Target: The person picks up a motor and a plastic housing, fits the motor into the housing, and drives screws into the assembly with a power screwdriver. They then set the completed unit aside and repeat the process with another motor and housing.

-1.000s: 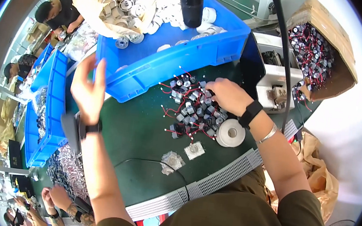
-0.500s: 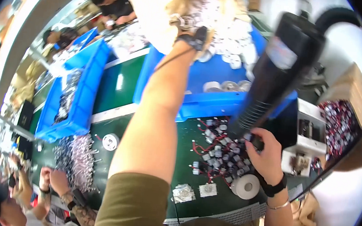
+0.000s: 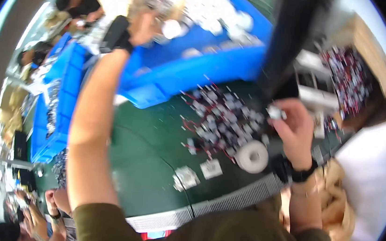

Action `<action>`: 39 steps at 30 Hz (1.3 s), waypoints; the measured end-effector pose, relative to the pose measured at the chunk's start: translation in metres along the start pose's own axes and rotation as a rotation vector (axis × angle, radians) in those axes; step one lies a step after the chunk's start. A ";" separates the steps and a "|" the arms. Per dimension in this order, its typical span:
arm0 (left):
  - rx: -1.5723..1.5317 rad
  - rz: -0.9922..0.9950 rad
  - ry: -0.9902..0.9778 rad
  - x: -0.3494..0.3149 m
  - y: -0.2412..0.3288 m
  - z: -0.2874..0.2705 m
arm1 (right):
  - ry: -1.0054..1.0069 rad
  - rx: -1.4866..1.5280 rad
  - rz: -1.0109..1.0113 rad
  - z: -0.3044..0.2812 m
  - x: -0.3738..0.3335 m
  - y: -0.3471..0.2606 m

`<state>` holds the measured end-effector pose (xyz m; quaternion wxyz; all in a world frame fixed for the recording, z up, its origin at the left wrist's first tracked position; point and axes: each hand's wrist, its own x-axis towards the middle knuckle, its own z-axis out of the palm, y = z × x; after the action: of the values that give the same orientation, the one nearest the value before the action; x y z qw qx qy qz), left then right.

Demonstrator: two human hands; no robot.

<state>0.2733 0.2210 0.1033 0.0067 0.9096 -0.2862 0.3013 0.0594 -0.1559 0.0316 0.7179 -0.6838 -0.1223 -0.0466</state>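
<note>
My left hand (image 3: 144,28) reaches over the large blue bin (image 3: 197,76). Its fingers are smeared by motion, and a round white part (image 3: 171,29) shows right at their tips. Whether the hand grips that part I cannot tell. Between thumb and fingers of my right hand (image 3: 296,126) is a small silver-and-white part (image 3: 276,113). This hand is above the table's right side, beside a pile of small grey parts with red wires (image 3: 223,119). Just below the pile lies a white ring-shaped roll (image 3: 252,156).
A black hose-like tube (image 3: 286,41) hangs close above my right hand. White boxes (image 3: 315,96) and a carton of wired parts (image 3: 350,83) stand at right. Two small pale pieces (image 3: 186,178) lie near the front edge. A narrower blue bin (image 3: 65,107) and other people are at left.
My view has turned, shifting the scene left. My left arm has swung left and drawn back a little. My right hand has lifted away from the pile with the small part.
</note>
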 end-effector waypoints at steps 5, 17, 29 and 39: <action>-0.177 -0.292 0.054 -0.022 0.009 0.009 | -0.048 0.138 -0.057 -0.001 -0.007 0.000; -0.140 -0.448 -1.166 0.036 0.044 0.105 | -0.044 0.077 -0.086 -0.010 -0.022 -0.010; -1.096 -0.323 -0.398 -0.052 0.142 -0.075 | -0.074 0.085 -0.065 -0.018 -0.035 -0.016; -1.005 -0.089 -0.081 -0.125 0.326 -0.003 | -0.189 -0.043 -0.055 -0.015 -0.041 -0.012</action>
<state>0.0189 0.0141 -0.0159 0.4456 0.8162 -0.3566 0.0900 0.0190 -0.1753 0.0328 0.6866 -0.6969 -0.2071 -0.0045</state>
